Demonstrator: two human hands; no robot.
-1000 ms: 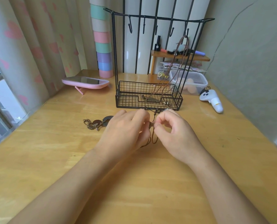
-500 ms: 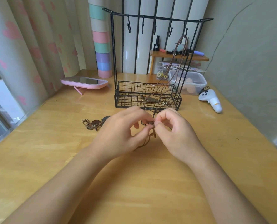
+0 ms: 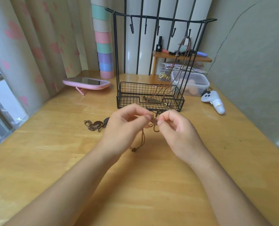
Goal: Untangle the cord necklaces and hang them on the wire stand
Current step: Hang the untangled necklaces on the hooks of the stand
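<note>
Our forearms reached over the near table (image 3: pixel 151 185). At mid-table our left hand (image 3: pixel 125 128) and right hand (image 3: pixel 176 129) met, raised a little above the wood. Each pinched the brown cord (image 3: pixel 143 138) between thumb and forefinger, the other fingers curled. A tangle sat between the two pinches, and a loop drooped under the left hand, ending at a small bead (image 3: pixel 133 150) near the tabletop. Left of the hands, pendants (image 3: pixel 96 124) lay flat on the table. Just beyond the hands stood the stand (image 3: pixel 115 54), its basket facing us. One necklace (image 3: pixel 186 37) hung from the rightmost hook, its pendant (image 3: pixel 153 100) resting in the basket. Farther left lay a pink mirror (image 3: pixel 86 83), and to the right a white controller (image 3: pixel 214 101) and a clear box (image 3: pixel 191 79). Stacked cups (image 3: pixel 103 41) rose at the far edge.
</note>
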